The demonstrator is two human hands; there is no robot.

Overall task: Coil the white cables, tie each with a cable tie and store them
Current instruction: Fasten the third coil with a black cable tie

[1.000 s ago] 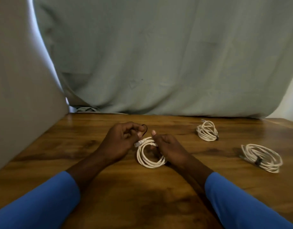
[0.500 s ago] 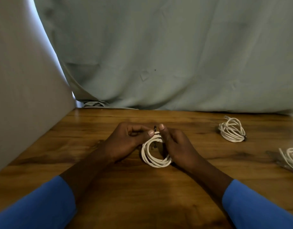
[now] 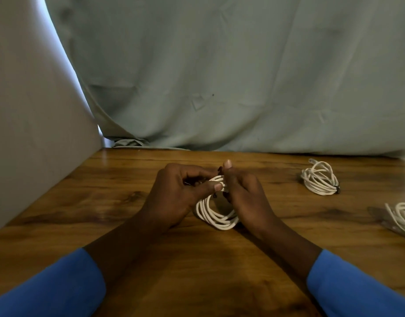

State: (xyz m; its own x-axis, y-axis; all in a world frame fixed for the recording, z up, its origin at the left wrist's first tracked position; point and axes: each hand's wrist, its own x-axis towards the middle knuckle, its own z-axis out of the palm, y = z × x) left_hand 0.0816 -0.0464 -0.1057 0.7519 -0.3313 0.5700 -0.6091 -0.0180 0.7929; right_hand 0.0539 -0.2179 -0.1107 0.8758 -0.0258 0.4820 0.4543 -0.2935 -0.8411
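A white cable coil [image 3: 216, 217] rests between both hands on a table [image 3: 119, 179]. The left hand [image 3: 174, 197] pinches its top loops; the right hand [image 3: 246, 197] grips them beside a dark tie [image 3: 219, 170]. Light and springy, it likely needs holding where the loops bunch.

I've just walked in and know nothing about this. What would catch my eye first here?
The left hand and right hand meet mid-table, both pinching the top of a white cable coil whose lower loops rest on the wooden table. To the right lie a second coil, further back, and a third coil cut off by the picture's edge. A pale green curtain fills the background.
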